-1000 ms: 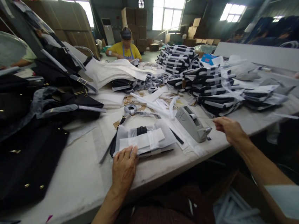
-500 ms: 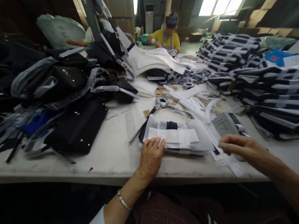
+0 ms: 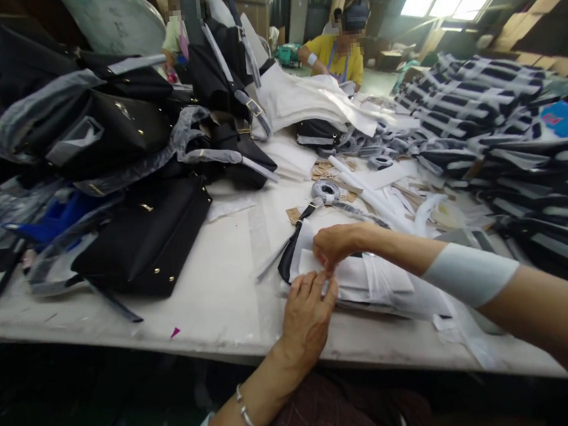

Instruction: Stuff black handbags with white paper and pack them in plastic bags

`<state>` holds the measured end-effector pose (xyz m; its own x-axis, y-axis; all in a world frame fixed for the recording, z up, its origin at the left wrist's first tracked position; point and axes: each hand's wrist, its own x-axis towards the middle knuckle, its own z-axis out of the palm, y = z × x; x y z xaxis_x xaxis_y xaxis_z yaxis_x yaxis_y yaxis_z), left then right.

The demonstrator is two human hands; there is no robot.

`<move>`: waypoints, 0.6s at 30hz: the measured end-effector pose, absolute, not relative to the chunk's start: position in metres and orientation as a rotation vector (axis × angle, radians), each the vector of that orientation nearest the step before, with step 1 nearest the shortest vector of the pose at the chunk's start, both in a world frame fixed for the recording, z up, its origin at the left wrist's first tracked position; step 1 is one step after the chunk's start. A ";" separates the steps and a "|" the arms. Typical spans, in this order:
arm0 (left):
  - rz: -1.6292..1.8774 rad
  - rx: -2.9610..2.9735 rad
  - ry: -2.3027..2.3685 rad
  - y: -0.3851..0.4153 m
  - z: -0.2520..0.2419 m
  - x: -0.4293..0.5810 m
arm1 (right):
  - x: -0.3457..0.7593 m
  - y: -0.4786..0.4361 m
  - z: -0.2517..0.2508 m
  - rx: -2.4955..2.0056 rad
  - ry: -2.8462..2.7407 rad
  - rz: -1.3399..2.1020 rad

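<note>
A black bag point(image 3: 289, 261) lies at the table's front edge, covered with white wrapping sheets and a folded white strip point(image 3: 394, 281). My left hand point(image 3: 306, 314) rests on the near left part of this wrapping, its fingers laid out over the edge. Reaching across from the right, my right hand point(image 3: 340, 242) is bent down onto the strip's left end. Its fingers are pinched together beside my left fingertips; whatever is between them is hidden. A strap with a wrapped grey roll point(image 3: 326, 191) at its end extends behind the bag.
Black handbags point(image 3: 143, 236) with plastic-wrapped handles are heaped on the left. Stacked wrapped bags point(image 3: 537, 182) fill the right side. White sheets point(image 3: 298, 98) and paper scraps lie farther back. A person in a yellow top point(image 3: 346, 56) sits across the table point(image 3: 218, 259).
My right hand has swung left from beside the bag onto the white strip, meeting my left fingers. My left hand stays at the bag's left end. The view has shifted slightly.
</note>
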<state>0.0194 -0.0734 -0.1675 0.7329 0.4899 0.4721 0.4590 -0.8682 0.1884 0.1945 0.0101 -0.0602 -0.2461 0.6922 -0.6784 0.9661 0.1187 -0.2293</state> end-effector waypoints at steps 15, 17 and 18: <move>0.730 2.897 0.786 -0.071 -0.164 0.020 | 0.201 0.029 -0.079 1.631 2.301 -0.491; 0.711 2.914 0.787 -0.071 -0.163 0.020 | 0.225 0.029 -0.075 1.696 2.282 -0.447; 0.708 2.922 0.787 -0.072 -0.162 0.020 | 0.236 0.027 -0.075 1.763 2.282 -0.403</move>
